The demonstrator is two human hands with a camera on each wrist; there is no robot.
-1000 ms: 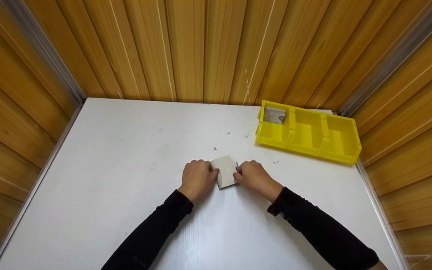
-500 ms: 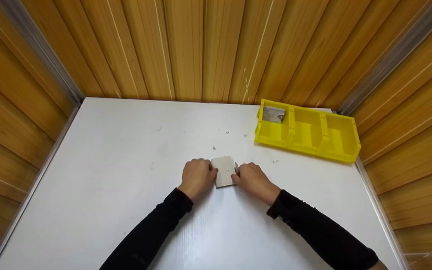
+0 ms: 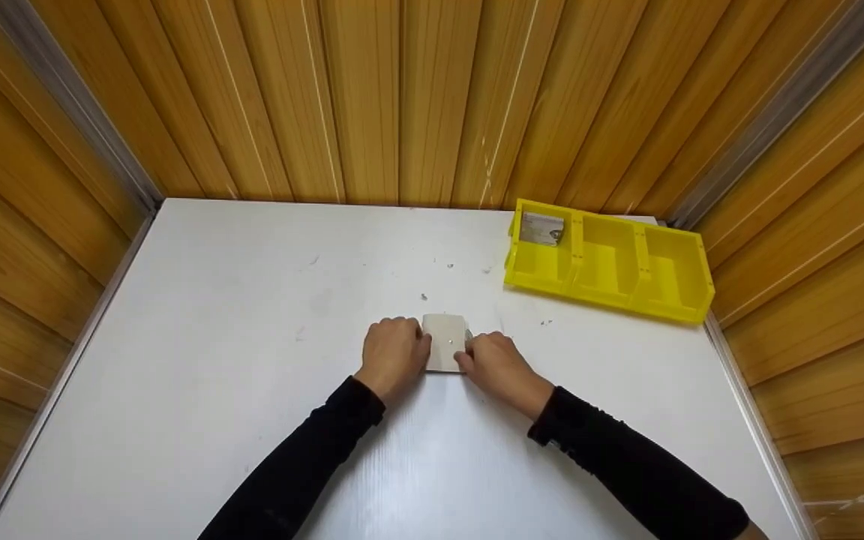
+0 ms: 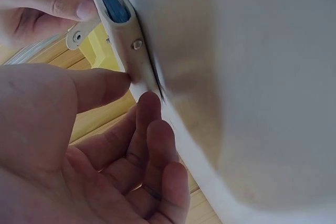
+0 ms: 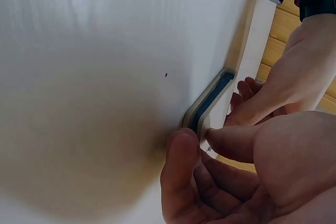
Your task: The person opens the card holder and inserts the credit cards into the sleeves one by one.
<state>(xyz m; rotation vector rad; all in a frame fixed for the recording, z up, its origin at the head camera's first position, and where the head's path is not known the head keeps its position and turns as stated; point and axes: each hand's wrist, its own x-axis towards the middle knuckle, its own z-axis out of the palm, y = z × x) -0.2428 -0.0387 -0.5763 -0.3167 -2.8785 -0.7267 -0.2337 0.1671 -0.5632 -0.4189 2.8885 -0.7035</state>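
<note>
A small cream snap wallet [image 3: 444, 345] lies between my hands on the white table, in the middle of the head view. My left hand [image 3: 393, 354] pinches its left edge between thumb and fingers. On the opposite edge, my right hand [image 3: 502, 369] pinches it. The left wrist view shows the wallet [image 4: 128, 43] edge-on with a metal stud, and a tab [image 4: 79, 36] with a snap hole stands out beyond the right hand. Dark blue filling [image 5: 212, 98] shows inside its open end in the right wrist view.
At the back right of the table [image 3: 252, 300] stands a yellow tray [image 3: 608, 300] with three compartments. Its left compartment holds a grey printed piece [image 3: 542, 228]. Wood-look panel walls [image 3: 364, 97] close in the back and sides.
The wallet has turned from tilted to nearly square with the table, still between both hands. The right hand has shifted slightly left with it.
</note>
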